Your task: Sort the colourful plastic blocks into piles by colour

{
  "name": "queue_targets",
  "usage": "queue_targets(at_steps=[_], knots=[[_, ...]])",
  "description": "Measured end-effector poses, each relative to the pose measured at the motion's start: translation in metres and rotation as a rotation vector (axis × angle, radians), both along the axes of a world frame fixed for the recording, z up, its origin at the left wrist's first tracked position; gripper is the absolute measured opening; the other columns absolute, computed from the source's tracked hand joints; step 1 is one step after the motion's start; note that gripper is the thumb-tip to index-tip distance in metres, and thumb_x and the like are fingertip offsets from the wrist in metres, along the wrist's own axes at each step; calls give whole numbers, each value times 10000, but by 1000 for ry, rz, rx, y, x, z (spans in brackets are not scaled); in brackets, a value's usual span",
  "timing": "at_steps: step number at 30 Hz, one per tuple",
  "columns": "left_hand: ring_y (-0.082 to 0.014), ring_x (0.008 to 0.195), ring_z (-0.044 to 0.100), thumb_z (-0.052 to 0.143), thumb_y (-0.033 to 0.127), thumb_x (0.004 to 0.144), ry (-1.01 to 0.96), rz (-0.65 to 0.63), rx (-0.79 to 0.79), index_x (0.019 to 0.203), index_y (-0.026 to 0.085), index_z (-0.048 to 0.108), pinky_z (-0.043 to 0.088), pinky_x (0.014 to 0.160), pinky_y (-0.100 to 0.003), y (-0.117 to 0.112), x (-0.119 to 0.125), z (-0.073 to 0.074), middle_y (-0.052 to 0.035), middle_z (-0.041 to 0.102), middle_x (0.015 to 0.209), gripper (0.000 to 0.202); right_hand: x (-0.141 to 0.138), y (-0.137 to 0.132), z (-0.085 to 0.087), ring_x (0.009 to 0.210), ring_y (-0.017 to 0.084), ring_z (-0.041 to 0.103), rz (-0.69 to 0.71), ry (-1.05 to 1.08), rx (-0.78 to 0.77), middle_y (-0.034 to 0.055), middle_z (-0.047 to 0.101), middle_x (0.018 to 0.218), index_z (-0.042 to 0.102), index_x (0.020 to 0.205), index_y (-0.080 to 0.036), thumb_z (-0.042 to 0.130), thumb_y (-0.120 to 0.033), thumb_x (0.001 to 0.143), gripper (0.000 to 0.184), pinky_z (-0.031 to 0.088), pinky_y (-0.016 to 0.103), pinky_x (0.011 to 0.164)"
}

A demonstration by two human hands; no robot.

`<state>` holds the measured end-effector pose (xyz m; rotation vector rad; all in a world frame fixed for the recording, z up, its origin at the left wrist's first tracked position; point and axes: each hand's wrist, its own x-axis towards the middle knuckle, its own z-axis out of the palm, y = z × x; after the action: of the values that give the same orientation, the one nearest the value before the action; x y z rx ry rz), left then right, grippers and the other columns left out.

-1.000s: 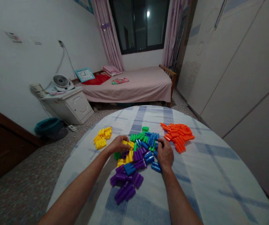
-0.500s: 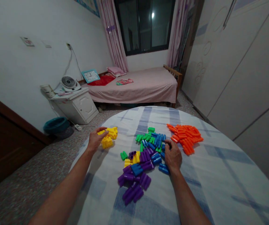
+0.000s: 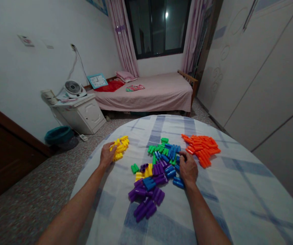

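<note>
My left hand (image 3: 107, 155) rests curled against the near side of a small heap of yellow plastic blocks (image 3: 120, 146) at the table's left; whether a block is in its fingers I cannot make out. My right hand (image 3: 188, 167) lies with bent fingers on the right side of a mixed pile of green, blue, purple and yellow blocks (image 3: 156, 170), touching blue blocks (image 3: 177, 182). A separate heap of orange blocks (image 3: 201, 147) lies to the right of that hand. All of it sits on a round table with a blue-checked white cloth (image 3: 233, 197).
Purple blocks (image 3: 145, 204) spread toward me at the pile's near end. Beyond the table stand a pink-covered bed (image 3: 151, 93), a white cabinet (image 3: 80, 114) with a fan on top, a teal basin (image 3: 58, 135) on the floor, and white wardrobe doors (image 3: 264, 75) on the right.
My left hand left the mixed pile with yellow blocks, reached the yellow heap on the left, and has now settled lower against it. My right hand stayed in place.
</note>
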<state>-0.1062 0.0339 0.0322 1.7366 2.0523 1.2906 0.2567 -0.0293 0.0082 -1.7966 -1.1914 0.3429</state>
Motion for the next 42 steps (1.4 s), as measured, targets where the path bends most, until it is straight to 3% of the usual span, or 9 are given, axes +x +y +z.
queue_targets(at_steps=[3,5,7,9,12,18,25,32,42], knots=[[-258,1169,460,510,365,779,148,-49,95,1020,167,611,306,1059,-437,-20,17,16,-113,562,1147,327,0,-1,1,901,181,564,3,8,5,44,646,1031,650,1007,-210,383,-263,801,341,388,275,784],[-222,1068,524,501,357,808,225,-255,68,990,179,623,389,989,-375,-42,33,26,-92,583,1080,283,-1,-1,1,896,180,564,-3,12,-2,43,646,1027,649,1008,-212,384,-262,802,340,389,275,779],[-173,873,579,489,353,837,252,-546,-124,941,194,640,466,843,-309,-66,49,32,-59,612,937,243,-1,-1,1,892,178,564,-8,14,-9,39,646,1024,648,1007,-218,386,-262,803,335,389,275,775],[-156,824,577,496,334,844,272,-724,-258,924,203,657,472,783,-279,-87,62,31,-50,614,899,222,-1,-1,1,894,177,564,-5,14,-5,39,645,1031,646,1005,-221,388,-261,802,331,388,275,775],[-171,937,564,492,302,853,310,-816,-289,993,215,662,454,848,-287,-100,75,21,-68,612,1001,237,0,0,-1,904,181,563,5,15,-2,42,642,1047,644,1007,-220,386,-268,805,331,386,279,773],[-218,1121,495,469,329,872,377,-882,-285,1228,225,559,392,979,-350,-88,87,17,-92,544,1236,381,1,0,-1,914,178,558,14,7,-4,41,638,1059,640,1011,-211,375,-261,810,336,375,274,779],[-201,974,537,590,384,791,436,-870,-456,1114,204,606,424,856,-299,-91,92,34,-59,583,1046,370,0,-1,2,885,175,556,7,-3,-27,46,636,1038,640,1018,-210,373,-256,811,341,371,267,749],[-144,768,505,625,334,722,339,-773,-542,849,169,614,394,673,-237,-92,94,24,-10,542,839,208,0,-1,4,895,172,564,13,8,-8,37,640,1041,639,1008,-211,378,-245,816,325,373,263,762],[-158,772,501,623,391,702,404,-757,-569,935,188,609,373,668,-249,-104,103,34,-9,545,862,309,0,0,0,891,168,570,0,7,-25,22,643,1042,638,1004,-238,395,-249,820,305,371,262,746]])
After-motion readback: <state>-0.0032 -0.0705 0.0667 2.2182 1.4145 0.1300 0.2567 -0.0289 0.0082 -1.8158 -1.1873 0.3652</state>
